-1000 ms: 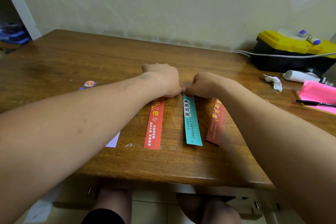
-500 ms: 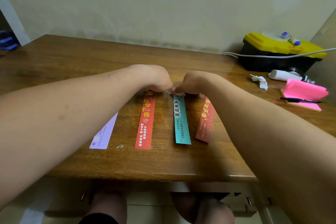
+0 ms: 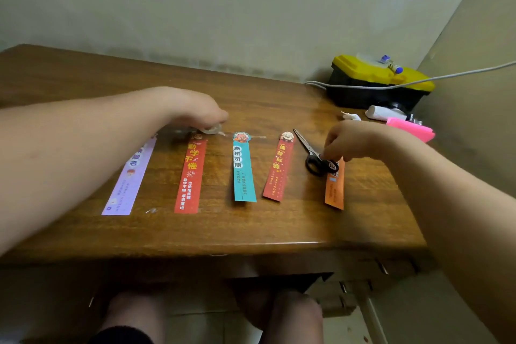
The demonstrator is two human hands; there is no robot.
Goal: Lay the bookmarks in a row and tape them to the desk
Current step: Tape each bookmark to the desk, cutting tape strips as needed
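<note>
Several bookmarks lie side by side on the wooden desk (image 3: 279, 232): lilac (image 3: 129, 179), long red (image 3: 191, 176), teal (image 3: 243, 170), short red (image 3: 277, 169) and orange (image 3: 334, 190). My left hand (image 3: 195, 109) holds a clear tape roll (image 3: 210, 129) at the top of the long red bookmark. A strip of clear tape (image 3: 258, 137) crosses the teal bookmark's top. My right hand (image 3: 351, 139) has its fingers curled onto the handles of black scissors (image 3: 315, 155), which lie across the top of the orange bookmark.
A black and yellow toolbox (image 3: 377, 84) with a white cable over it stands at the back right corner. In front of it lie a white roll (image 3: 384, 113), crumpled tissue (image 3: 350, 116) and a pink pad (image 3: 413, 128). My knees show under the desk's front edge.
Both hands have left the top of the teal bookmark. The left drew back left with the tape roll; the right went right to the scissors. The view shifted right, showing the orange bookmark.
</note>
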